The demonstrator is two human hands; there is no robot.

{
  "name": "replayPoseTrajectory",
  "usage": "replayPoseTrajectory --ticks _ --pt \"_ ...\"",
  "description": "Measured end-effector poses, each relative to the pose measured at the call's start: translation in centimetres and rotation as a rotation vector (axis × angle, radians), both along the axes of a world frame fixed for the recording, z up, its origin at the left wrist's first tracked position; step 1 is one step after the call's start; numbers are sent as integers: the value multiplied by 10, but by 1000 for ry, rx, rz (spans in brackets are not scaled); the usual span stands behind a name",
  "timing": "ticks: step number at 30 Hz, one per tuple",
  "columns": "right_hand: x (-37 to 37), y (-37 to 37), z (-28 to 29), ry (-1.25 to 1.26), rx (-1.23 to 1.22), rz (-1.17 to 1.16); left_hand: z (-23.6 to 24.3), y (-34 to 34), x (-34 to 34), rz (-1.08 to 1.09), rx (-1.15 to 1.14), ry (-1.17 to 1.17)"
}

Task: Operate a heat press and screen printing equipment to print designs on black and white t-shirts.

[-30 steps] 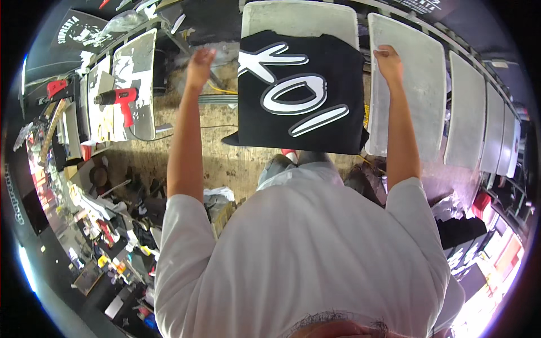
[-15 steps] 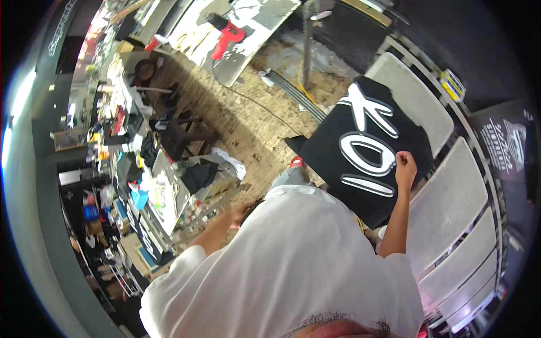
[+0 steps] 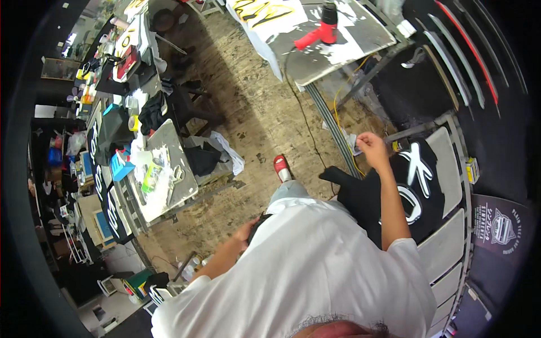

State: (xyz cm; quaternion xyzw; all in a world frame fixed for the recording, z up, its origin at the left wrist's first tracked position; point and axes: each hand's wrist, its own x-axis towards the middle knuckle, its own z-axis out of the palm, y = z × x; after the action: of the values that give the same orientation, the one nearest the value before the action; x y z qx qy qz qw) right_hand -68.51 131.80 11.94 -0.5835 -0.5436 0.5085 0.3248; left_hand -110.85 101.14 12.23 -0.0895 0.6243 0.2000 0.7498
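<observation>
My right hand is raised with its fingers drawn together, beside the black printed cloth. Anything in that pinch is too small to make out. The cloth carries big white lettering and lies over a grey flat board; my forearm covers part of it. Low by my left hip, my left hand curls round a dark object, mostly hidden by my white shirt. What kind of object it is, I cannot tell.
A red heat gun with a black nozzle lies on a paint-marked table ahead, its cord trailing down to the floor. More grey boards line the right side. On the left stands a cluttered worktable. A red sandal shows on my foot.
My view and body have turned left, so the printed cloth sits farther right and lower. My right hand has left its place over the lettering and is now beside the cloth. My left hand stays by my hip.
</observation>
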Motion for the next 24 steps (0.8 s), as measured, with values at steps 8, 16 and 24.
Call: replayPoseTrajectory --ticks 8,16,24 --pt "-266 108 53 -14 -78 417 35 56 -110 103 -41 -4" --pt "-385 243 40 105 -113 533 10 77 -179 342 23 13" --pt "-393 445 11 -436 126 27 -10 167 -248 409 32 57"
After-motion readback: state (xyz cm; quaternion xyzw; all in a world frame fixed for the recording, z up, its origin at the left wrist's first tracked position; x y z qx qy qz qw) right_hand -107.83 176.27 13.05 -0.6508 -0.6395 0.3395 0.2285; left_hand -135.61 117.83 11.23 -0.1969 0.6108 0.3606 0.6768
